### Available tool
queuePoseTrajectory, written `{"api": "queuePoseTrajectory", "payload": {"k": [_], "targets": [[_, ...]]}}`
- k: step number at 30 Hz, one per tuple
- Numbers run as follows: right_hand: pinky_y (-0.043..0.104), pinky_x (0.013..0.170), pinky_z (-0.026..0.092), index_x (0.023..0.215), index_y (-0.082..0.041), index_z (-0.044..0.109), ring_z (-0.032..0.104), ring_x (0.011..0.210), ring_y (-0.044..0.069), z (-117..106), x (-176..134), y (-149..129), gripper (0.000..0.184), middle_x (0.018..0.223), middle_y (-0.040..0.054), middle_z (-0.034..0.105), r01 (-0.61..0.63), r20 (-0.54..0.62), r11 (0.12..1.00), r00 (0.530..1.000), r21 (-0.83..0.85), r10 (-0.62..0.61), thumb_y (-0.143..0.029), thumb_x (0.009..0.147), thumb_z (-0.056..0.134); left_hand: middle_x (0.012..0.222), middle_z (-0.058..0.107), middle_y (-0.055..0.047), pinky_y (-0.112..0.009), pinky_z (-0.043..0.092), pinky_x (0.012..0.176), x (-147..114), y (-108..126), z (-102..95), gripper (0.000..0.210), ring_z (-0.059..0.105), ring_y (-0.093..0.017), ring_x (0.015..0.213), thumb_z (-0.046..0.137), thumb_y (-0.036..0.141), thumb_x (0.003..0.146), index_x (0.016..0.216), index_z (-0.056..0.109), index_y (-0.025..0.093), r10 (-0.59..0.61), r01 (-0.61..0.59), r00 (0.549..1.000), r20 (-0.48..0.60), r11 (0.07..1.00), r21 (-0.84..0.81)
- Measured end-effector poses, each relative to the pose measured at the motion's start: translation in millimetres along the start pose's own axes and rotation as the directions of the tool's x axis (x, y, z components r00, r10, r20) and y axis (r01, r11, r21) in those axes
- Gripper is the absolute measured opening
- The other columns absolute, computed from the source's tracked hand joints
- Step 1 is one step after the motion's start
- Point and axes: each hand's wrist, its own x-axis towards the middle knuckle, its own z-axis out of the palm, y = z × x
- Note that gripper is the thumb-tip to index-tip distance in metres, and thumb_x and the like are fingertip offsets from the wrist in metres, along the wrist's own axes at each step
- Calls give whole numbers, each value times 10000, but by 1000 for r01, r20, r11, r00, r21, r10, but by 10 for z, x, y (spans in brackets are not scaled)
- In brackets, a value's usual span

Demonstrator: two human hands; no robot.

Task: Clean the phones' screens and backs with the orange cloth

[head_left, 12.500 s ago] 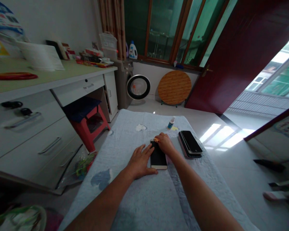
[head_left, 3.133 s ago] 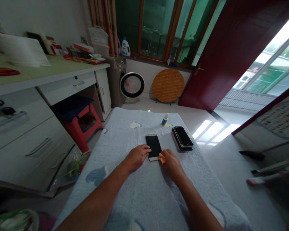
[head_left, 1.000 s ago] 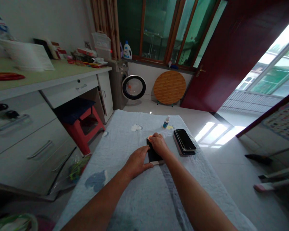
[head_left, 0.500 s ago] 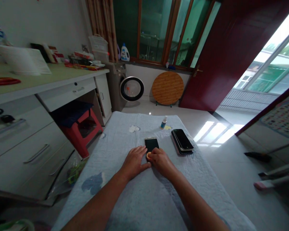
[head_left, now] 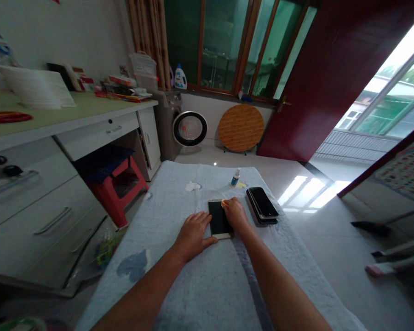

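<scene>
A smartphone (head_left: 218,220) with a dark screen and pale gold frame lies face up on the cloth-covered table. My left hand (head_left: 194,233) lies at the phone's left side with fingers stretched out, its fingertips and thumb at the edge. My right hand (head_left: 236,213) is closed on a small orange pad (head_left: 224,202), pressed to the upper right of the screen; most of the pad is hidden by the fingers. To the right is a stack of phones (head_left: 262,206). A small spray bottle (head_left: 235,178) with a blue label stands behind them.
A pale blue cloth (head_left: 200,285) covers the table. On the left are a desk (head_left: 100,115) with drawers and a red stool (head_left: 119,186). A washing machine (head_left: 167,122) with its door open and a round wooden tabletop (head_left: 240,127) stand at the back.
My right hand has moved with the orange pad from the phone's lower end up to its upper right corner. More of the screen shows. My left hand stays at the left edge.
</scene>
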Motion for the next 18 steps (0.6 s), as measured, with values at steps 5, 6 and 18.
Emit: {"api": "queuePoseTrajectory", "payload": {"k": [5, 6, 18], "targets": [[223, 757, 366, 972, -156, 704, 590, 837, 166, -103, -380, -17, 256, 910, 102, 669, -80, 32, 996, 996, 25, 79, -130, 857, 477, 1394, 500, -163, -464, 305, 1101, 7, -1, 22, 708, 425, -310, 1315, 683, 517, 761, 1321, 499, 123, 7, -7, 1000, -11, 1000, 5], [227, 759, 368, 980, -151, 704, 597, 853, 173, -131, -452, -14, 258, 921, 108, 678, -88, 43, 995, 995, 36, 86, -127, 843, 487, 1392, 503, -163, -467, 308, 1098, 9, -3, 29, 707, 429, -311, 1312, 682, 519, 761, 1319, 500, 124, 9, -9, 1000, -16, 1000, 6], [215, 526, 300, 755, -144, 665, 518, 597, 120, -452, -823, 132, 133, 652, 13, 628, -111, 294, 947, 956, 302, 18, -192, 697, 556, 1379, 520, -149, -451, 331, 1082, 5, -15, 20, 671, 449, -293, 1297, 671, 501, 771, 1317, 502, 148, 17, -17, 999, -37, 1000, 1]]}}
